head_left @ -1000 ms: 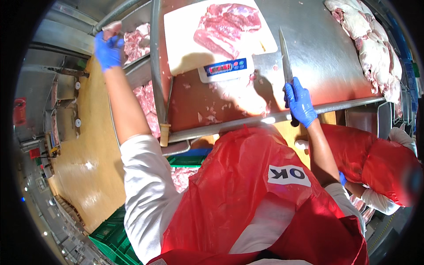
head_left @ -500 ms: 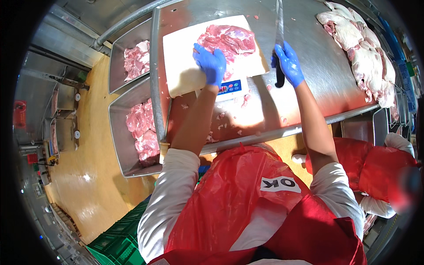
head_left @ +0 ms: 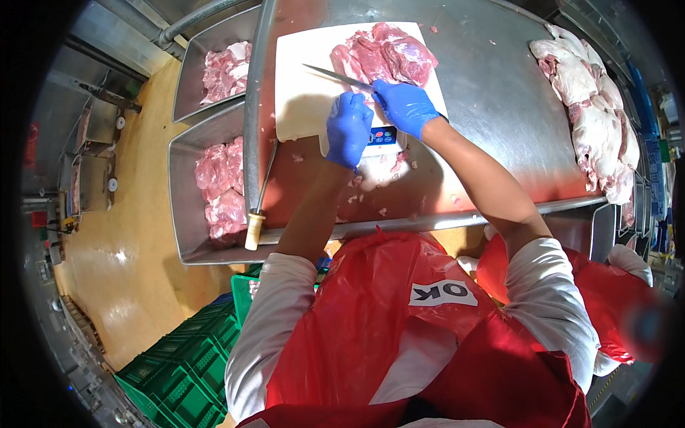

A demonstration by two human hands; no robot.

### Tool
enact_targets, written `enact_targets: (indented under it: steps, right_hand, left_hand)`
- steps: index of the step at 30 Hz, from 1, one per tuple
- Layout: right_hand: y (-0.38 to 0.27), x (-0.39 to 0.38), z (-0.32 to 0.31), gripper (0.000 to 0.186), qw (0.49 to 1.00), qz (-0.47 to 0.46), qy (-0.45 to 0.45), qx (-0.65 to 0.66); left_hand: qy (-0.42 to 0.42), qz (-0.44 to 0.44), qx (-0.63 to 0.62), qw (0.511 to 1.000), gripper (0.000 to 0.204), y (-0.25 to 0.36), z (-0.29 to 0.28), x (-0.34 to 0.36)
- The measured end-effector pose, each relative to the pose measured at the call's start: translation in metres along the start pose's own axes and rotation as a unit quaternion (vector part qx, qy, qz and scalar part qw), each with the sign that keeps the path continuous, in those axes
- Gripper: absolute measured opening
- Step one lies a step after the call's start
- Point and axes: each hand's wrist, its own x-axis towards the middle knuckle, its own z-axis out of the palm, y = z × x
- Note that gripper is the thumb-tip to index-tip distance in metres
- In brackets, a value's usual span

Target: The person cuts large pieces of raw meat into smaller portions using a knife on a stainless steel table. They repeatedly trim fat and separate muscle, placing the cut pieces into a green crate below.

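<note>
A large piece of raw pink meat point(head_left: 385, 53) lies on a white cutting board point(head_left: 300, 85). My right hand point(head_left: 405, 107), in a blue glove, is wrapped round a knife point(head_left: 335, 76). The blade points left over the board, in front of the meat's near edge. Close beside it, my blue-gloved left hand point(head_left: 349, 130) is closed at the near edge of the board, its fingers curled next to the meat; what they grip is hidden. A scale point(head_left: 382, 137) with a blue button panel shows partly under the board, behind my left hand.
Metal bins point(head_left: 178, 203) with cut meat stand left of the steel table point(head_left: 492, 107). A wooden-handled sharpening steel point(head_left: 254, 230) hangs over the table's left corner. Whole pale pieces point(head_left: 596, 128) lie far right. Green crates point(head_left: 182, 364) stand below left; a co-worker in red point(head_left: 599, 292) is at right.
My right hand has moved left with the knife, turning the blade from upright to pointing left over the board. My left hand has come off the meat's left side toward me and closed.
</note>
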Motion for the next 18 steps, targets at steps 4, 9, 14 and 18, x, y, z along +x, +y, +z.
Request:
enact_targets:
  steps: [4,9,14,18]
  right_hand:
    - [0.004,-0.004,-0.006,0.022,0.998,0.012,-0.062,-0.031]
    - [0.042,-0.069,-0.034,0.024,0.986,0.019,-0.148,-0.077]
    - [0.061,-0.113,-0.098,0.027,0.938,0.041,-0.252,-0.236]
    - [0.056,-0.108,-0.089,0.021,0.984,0.049,-0.093,-0.146]
  left_hand:
    - [-0.003,0.020,0.062,0.998,0.015,-0.009,0.005,0.001]
    - [-0.032,0.057,0.091,0.994,0.012,-0.010,-0.007,0.000]
    - [-0.111,-0.108,0.142,0.978,0.013,-0.004,-0.040,-0.002]
    - [-0.012,0.063,0.048,0.997,0.027,0.017,-0.035,0.002]
